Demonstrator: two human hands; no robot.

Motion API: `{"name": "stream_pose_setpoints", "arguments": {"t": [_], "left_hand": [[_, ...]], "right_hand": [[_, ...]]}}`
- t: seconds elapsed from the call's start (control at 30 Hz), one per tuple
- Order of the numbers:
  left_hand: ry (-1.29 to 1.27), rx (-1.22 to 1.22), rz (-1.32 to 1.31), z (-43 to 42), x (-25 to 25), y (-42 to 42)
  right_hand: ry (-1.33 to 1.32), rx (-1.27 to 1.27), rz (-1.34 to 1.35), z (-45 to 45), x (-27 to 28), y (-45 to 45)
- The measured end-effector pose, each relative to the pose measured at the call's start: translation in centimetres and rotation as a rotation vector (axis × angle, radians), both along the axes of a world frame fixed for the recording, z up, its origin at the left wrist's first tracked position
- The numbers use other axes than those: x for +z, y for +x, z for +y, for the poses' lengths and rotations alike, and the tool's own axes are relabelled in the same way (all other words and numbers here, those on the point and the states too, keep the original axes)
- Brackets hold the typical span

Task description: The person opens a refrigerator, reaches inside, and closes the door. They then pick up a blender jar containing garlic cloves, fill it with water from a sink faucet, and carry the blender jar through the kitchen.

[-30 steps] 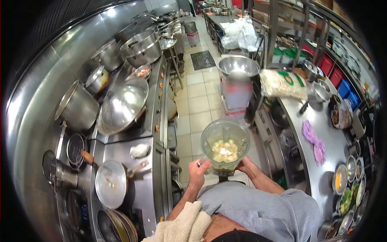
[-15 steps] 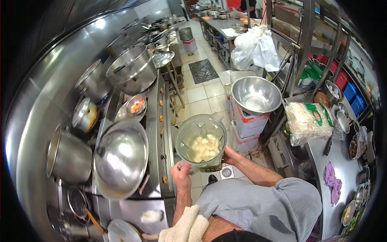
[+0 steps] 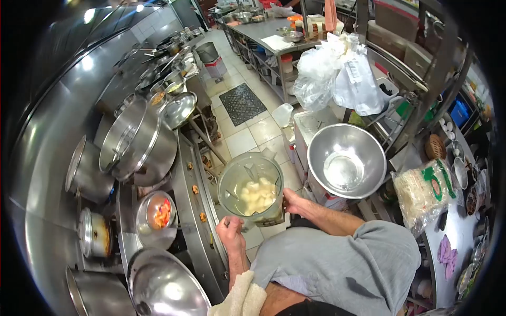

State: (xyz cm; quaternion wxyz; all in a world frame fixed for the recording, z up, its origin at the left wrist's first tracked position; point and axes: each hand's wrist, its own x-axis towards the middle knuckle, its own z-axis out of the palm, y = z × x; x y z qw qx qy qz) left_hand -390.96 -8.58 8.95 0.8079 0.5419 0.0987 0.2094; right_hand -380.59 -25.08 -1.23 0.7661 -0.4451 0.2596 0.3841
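Note:
Between my two hands is a translucent blender jug (image 3: 230, 176), carried upright over the floor aisle. Whitish peeled chunks (image 3: 258, 196) sit in liquid at its bottom; I cannot make out what they are. My left hand (image 3: 232, 234) is closed around the jug's handle at the near left. On the opposite side, my right hand (image 3: 293, 202) grips the jug's wall, its fingers partly hidden behind it. A wide steel bowl (image 3: 369, 152) stands on boxes just beyond my right hand.
Along the left runs a stove with a large steel pot (image 3: 163, 150), a bowl of orange-red pieces (image 3: 161, 214) and a domed lid (image 3: 168, 282). To the right, a bagged noodle-like pack (image 3: 419, 197) and a purple cloth (image 3: 447, 256) lie on a counter. A black mat (image 3: 242, 104) covers floor ahead.
The view has moved forward and turned, so the stove pots and steel bowl appear lower and nearer. Both hands keep their hold on the jug, which sits slightly further left in view.

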Motion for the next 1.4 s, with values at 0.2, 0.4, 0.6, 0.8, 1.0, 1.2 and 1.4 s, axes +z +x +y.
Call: {"name": "stream_pose_setpoints", "arguments": {"t": [0.2, 0.4, 0.6, 0.8, 1.0, 1.2, 1.4], "left_hand": [[0.062, -0.057, -0.025, 0.8, 1.8, 14.2], [0.079, -0.14, 0.006, 3.0, 1.8, 27.4], [0.05, -0.341, -0.006, 6.3, -1.0, 42.3], [0.018, -0.561, 0.041, 7.9, 0.2, 57.0], [0.005, -0.751, 0.049, 6.2, -0.8, 70.0], [0.054, -0.81, 0.118, 2.6, -1.5, 81.2], [0.138, -1.005, 0.094, 0.6, -1.9, 92.0]], "right_hand": [[0.046, 0.072, -0.097, 0.0, 3.9, 14.0], [0.063, -0.007, -0.086, 1.3, 2.8, 25.2], [0.08, -0.211, 0.006, 3.5, 1.1, 36.0], [0.023, -0.34, -0.019, 3.7, -1.6, 46.7], [0.015, -0.542, 0.016, 2.6, -1.6, 56.4], [0.106, -0.685, 0.006, -0.2, -6.3, 66.7], [0.178, -0.682, -0.17, -2.7, -6.0, 75.4]]}}
